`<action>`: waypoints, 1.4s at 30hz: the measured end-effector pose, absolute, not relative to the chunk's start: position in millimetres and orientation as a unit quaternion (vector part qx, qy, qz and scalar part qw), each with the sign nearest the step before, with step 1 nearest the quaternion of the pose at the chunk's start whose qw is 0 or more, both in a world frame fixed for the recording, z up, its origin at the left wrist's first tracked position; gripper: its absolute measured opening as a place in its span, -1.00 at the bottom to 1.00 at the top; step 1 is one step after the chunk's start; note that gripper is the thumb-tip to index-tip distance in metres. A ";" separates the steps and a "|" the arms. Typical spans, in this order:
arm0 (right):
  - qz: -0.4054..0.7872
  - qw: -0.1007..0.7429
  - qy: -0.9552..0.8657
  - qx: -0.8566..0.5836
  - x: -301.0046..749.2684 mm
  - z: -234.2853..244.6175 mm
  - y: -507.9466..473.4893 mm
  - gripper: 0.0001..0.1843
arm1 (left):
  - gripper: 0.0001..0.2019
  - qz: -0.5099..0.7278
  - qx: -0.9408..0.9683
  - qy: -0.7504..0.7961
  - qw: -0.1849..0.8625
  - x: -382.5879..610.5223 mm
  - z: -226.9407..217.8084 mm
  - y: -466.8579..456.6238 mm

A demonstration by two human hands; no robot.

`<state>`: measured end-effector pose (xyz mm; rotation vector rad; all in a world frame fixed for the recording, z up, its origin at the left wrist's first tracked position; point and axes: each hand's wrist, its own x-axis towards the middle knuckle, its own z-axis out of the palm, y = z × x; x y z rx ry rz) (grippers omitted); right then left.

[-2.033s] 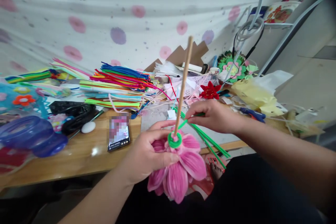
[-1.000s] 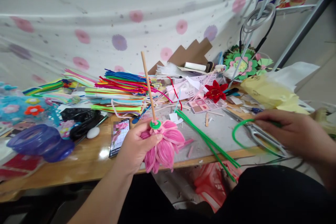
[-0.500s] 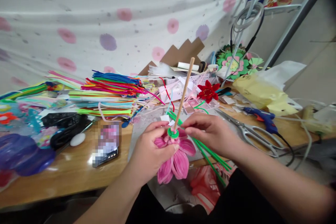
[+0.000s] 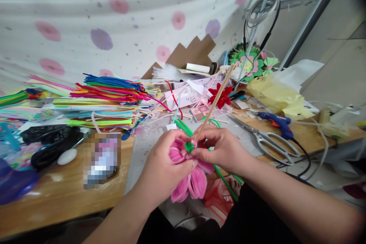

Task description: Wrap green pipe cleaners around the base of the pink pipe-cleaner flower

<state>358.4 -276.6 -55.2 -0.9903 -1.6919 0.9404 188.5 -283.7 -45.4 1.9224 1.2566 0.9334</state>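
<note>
Pink flower (image 4: 191, 183) in left hand (image 4: 162, 170), right hand (image 4: 227, 151) fingers (image 4: 201, 154) pinching green wrap (image 4: 188, 146)

1. Flower (image 4: 190, 183): pink, with darker streaks along the petals.
2. Wire (image 4: 188, 146), at the flower's 12 o'clock: bright green.
3. Stick (image 4: 215, 101): pale tan.
4. Cloth (image 4: 114, 26), at 11 o'clock: white, printed with pink and purple blooms and grey specks.
5. Pipe cleaners (image 4: 105, 95), at 10 o'clock: bands of blue, red, orange, green, yellow and pink.
6. Star bloom (image 4: 220, 97), at 1 o'clock: red.
7. Glue gun (image 4: 276, 122), at 2 o'clock: blue with orange.
8. Scissors (image 4: 265, 141): silver.
9. Bag (image 4: 274, 97): yellow.
10. Table (image 4: 57, 198): honey-brown wood.
</note>
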 end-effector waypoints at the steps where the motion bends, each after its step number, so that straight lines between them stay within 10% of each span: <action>1: 0.370 0.466 -0.697 -0.399 359.1 -55.0 -276.9 -0.89 | -0.68 0.367 0.734 0.471 0.324 188.2 -45.8 -283.8; 29: 0.304 0.483 -0.723 -0.389 358.9 -50.3 -284.8 -0.79 | -0.71 0.495 0.517 0.391 0.579 181.5 -60.7 -279.2; 42: 0.349 0.537 -0.651 -0.408 356.3 -48.0 -282.9 -0.94 | -0.88 0.497 0.653 0.407 0.401 190.6 -57.9 -285.9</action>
